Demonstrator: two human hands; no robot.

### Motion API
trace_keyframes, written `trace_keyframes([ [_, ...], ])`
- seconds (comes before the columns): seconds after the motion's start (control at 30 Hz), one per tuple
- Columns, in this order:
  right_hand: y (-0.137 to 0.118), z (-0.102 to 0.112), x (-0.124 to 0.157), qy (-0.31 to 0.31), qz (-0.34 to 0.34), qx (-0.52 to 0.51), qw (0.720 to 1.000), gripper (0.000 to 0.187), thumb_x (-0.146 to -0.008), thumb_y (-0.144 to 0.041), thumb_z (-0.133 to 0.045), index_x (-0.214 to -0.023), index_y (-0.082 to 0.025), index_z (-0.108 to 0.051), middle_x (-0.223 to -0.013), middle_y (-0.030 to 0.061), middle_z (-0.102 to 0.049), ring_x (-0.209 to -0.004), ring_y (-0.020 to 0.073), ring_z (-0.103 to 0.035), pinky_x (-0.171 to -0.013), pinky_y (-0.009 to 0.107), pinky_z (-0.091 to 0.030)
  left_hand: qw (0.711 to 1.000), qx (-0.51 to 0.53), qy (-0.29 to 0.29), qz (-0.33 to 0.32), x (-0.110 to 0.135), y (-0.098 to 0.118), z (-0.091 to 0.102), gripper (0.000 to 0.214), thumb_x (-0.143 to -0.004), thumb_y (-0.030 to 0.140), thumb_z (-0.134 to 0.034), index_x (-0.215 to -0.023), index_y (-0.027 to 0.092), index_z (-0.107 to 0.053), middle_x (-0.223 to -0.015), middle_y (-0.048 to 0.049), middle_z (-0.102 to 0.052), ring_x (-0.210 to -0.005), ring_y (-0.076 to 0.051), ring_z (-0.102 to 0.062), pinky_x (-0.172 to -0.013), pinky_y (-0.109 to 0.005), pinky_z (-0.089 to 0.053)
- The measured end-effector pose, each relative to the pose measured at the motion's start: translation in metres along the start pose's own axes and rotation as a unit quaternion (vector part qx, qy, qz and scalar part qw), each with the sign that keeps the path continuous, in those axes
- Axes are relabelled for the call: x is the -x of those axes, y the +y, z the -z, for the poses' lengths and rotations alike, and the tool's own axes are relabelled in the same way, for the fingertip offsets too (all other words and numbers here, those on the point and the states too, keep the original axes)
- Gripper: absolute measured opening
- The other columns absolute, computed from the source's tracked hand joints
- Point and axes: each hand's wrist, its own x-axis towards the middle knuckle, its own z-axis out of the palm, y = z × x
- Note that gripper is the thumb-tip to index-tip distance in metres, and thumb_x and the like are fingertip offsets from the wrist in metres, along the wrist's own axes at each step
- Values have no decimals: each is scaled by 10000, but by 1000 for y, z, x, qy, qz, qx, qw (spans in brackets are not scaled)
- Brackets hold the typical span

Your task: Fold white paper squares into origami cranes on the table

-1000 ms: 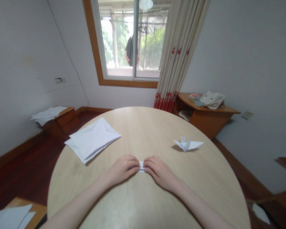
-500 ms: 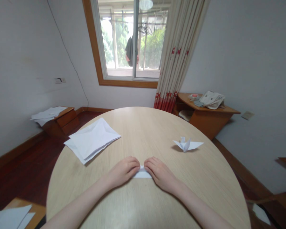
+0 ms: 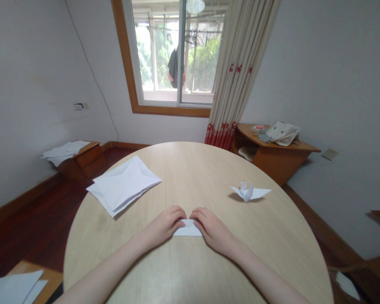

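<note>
A small folded piece of white paper (image 3: 187,229) lies flat on the round light-wood table (image 3: 193,261), near its middle. My left hand (image 3: 162,226) rests on the paper's left part with fingers curled and fingertips pressing its top edge. My right hand (image 3: 213,230) does the same on the right part, so the two sets of fingertips nearly meet. Both hands hide much of the paper. A finished white paper crane (image 3: 249,192) stands on the table to the right, apart from my hands.
A stack of white sheets (image 3: 123,185) lies on the table's left side. Low wooden cabinets stand by the left wall (image 3: 82,158) and in the right corner (image 3: 272,154), the latter with a bag on top. More paper (image 3: 14,287) sits at the bottom left.
More of the folded paper shows between and below my hands than a second ago. My fingertips have shifted slightly along its top edge. The crane and the sheets have not moved.
</note>
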Motion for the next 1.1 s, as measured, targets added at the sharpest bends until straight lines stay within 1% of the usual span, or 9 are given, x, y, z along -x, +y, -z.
trace_keyframes([
  [0.13,0,1,0,-10,5,13,1000,191,-936,-105,-406,-1021,-186,-557,-999,67,-610,-933,200,-542,-828,358,-471,1000,-9,14,6,0,-3,-1,71,-901,152,-511,-914,177,-577,-956,-46,-604,-943,-186,-559,-834,-293,-448],
  [0.23,0,1,1,-22,15,41,999,232,-903,-62,-422,-1029,-181,-575,-1004,75,-616,-931,208,-541,-817,364,-470,998,-56,23,24,-1,-3,0,22,-881,176,-577,-868,179,-558,-912,-31,-597,-904,-193,-544,-788,-298,-434],
  [0.37,-2,2,3,-28,25,69,997,243,-895,-65,-441,-1032,-179,-605,-1032,87,-614,-945,214,-543,-813,370,-472,991,-116,27,54,-2,-3,2,115,-856,226,-642,-830,180,-540,-892,-19,-579,-868,-198,-521,-740,-299,-408],
  [0.53,-7,6,3,-36,26,72,996,177,-906,-191,-533,-1051,-176,-633,-1043,91,-625,-962,226,-549,-830,392,-473,992,-118,20,47,-2,-5,2,96,-875,239,-621,-850,185,-546,-930,-21,-564,-898,-199,-502,-762,-303,-399],
  [0.73,-7,6,2,-41,27,80,996,222,-895,-186,-560,-1097,-208,-650,-1049,88,-633,-955,221,-560,-801,374,-482,997,-68,-11,27,0,-7,11,20,-897,213,-569,-892,194,-564,-981,-33,-560,-955,-202,-492,-827,-321,-397],
  [0.83,-7,5,2,-41,19,78,996,224,-895,-187,-566,-1098,-214,-657,-1043,84,-634,-952,218,-559,-801,369,-482,998,-58,-26,27,0,-6,16,27,-903,210,-550,-903,194,-571,-984,-38,-563,-963,-206,-493,-832,-325,-398],
  [0.97,-7,5,3,-38,4,71,997,203,-885,-177,-583,-1064,-207,-672,-1018,76,-632,-940,215,-556,-797,361,-488,996,-85,-6,28,2,-4,13,31,-909,206,-531,-912,190,-557,-974,-39,-569,-951,-207,-501,-812,-321,-394],
  [1.03,-7,4,2,-33,1,67,997,188,-882,-177,-588,-1044,-210,-677,-1010,71,-628,-948,213,-550,-810,360,-487,992,-117,18,44,2,-3,8,97,-891,274,-577,-917,187,-542,-944,-36,-580,-910,-214,-514,-782,-329,-387],
  [1.1,-7,4,2,-30,0,60,998,176,-880,-182,-593,-1031,-217,-676,-1001,62,-626,-957,207,-544,-824,353,-484,986,-150,36,70,2,-2,2,259,-834,398,-652,-921,185,-535,-912,-34,-594,-860,-223,-525,-758,-342,-373],
])
